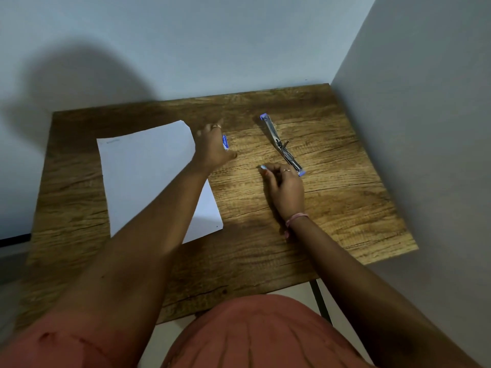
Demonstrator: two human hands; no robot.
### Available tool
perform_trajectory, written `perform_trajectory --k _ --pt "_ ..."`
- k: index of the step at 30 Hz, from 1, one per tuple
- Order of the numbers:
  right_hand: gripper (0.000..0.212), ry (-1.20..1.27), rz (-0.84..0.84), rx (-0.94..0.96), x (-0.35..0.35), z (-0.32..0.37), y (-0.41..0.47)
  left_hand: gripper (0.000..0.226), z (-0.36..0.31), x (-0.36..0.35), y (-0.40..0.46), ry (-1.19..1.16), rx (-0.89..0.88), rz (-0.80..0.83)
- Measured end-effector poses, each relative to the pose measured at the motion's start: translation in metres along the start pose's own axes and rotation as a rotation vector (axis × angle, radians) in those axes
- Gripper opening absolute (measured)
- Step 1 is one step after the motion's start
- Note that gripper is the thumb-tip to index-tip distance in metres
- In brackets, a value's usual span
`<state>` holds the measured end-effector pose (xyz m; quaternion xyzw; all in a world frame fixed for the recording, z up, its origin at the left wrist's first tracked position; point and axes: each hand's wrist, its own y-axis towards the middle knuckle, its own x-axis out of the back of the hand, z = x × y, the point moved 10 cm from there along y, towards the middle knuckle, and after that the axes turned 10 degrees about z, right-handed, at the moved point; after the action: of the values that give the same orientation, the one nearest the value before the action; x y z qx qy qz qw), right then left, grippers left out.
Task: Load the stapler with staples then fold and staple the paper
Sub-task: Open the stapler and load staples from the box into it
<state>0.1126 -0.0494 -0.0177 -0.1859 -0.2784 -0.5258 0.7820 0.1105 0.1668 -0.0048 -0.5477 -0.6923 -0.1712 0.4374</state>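
A white sheet of paper (pixel 148 176) lies flat on the left half of the wooden table (pixel 345 208). The stapler (pixel 281 144), metal with blue ends, lies swung fully open on the right half. My left hand (pixel 212 147) reaches over the paper's right edge and holds a small blue-and-white staple box (pixel 225 142) between thumb and fingers. My right hand (pixel 285 185) rests on the table just left of the stapler's near end, its fingertips pinching a small pale strip of staples (pixel 263 168). The hand hides part of the stapler's near tip.
The table stands in a corner, with a wall behind it and another along its right side. My lap in reddish cloth (pixel 252 333) is below the near edge. A dark table leg (pixel 321 301) shows at the front right.
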Motion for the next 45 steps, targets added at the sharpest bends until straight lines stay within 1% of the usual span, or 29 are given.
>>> perform_trajectory --k 2,4,5,7,10,13,16,19,25,28,29,31,33,38,41,45 --pt "0.017 0.072 -0.015 0.001 0.008 -0.004 -0.004 0.072 -0.016 0.003 -0.005 -0.07 -0.052 -0.065" --pt "0.014 0.118 -0.046 -0.013 0.02 -0.011 -0.01 0.049 -0.033 0.002 -0.01 -0.245 -0.095 -0.119" --pt "0.013 0.149 -0.058 -0.032 0.025 -0.017 -0.014 0.039 -0.04 -0.003 -0.012 -0.336 -0.104 -0.116" --pt "0.011 0.206 -0.084 -0.08 0.036 -0.032 -0.022 0.029 -0.054 -0.021 -0.009 -0.503 -0.106 -0.037" --pt "0.013 0.279 -0.137 -0.122 0.054 -0.051 -0.034 0.034 -0.071 -0.054 -0.002 -0.685 -0.044 0.16" --pt "0.013 0.317 -0.154 -0.12 0.065 -0.061 -0.041 0.04 -0.08 -0.072 0.003 -0.687 -0.003 0.279" --pt "0.014 0.382 -0.135 -0.145 0.064 -0.068 -0.041 0.037 -0.076 -0.077 0.009 -0.715 0.047 0.284" --pt "0.018 0.499 -0.116 -0.2 0.062 -0.074 -0.04 0.037 -0.078 -0.083 0.011 -0.725 0.056 0.292" --pt "0.018 0.651 -0.06 -0.234 0.06 -0.077 -0.042 0.02 -0.076 -0.085 0.011 -0.741 0.077 0.132" --pt "0.018 0.714 -0.05 -0.273 0.058 -0.083 -0.042 0.026 -0.081 -0.085 0.012 -0.672 0.034 0.136" --pt "0.017 0.711 -0.047 -0.278 0.058 -0.083 -0.041 0.03 -0.083 -0.086 0.012 -0.643 0.024 0.154" --pt "0.012 0.68 -0.042 -0.28 0.058 -0.082 -0.041 0.035 -0.091 -0.092 0.009 -0.626 -0.007 0.241" --pt "0.006 0.672 -0.042 -0.281 0.058 -0.081 -0.042 0.037 -0.099 -0.094 0.006 -0.582 -0.032 0.297" --pt "0.009 0.637 -0.039 -0.274 0.059 -0.078 -0.042 0.037 -0.111 -0.092 -0.002 -0.628 0.0 0.38" --pt "0.016 0.625 -0.034 -0.283 0.06 -0.077 -0.042 0.034 -0.111 -0.091 -0.003 -0.698 0.042 0.374" --pt "0.016 0.658 -0.057 -0.283 0.062 -0.076 -0.044 0.028 -0.102 -0.091 -0.005 -0.793 0.06 0.281"
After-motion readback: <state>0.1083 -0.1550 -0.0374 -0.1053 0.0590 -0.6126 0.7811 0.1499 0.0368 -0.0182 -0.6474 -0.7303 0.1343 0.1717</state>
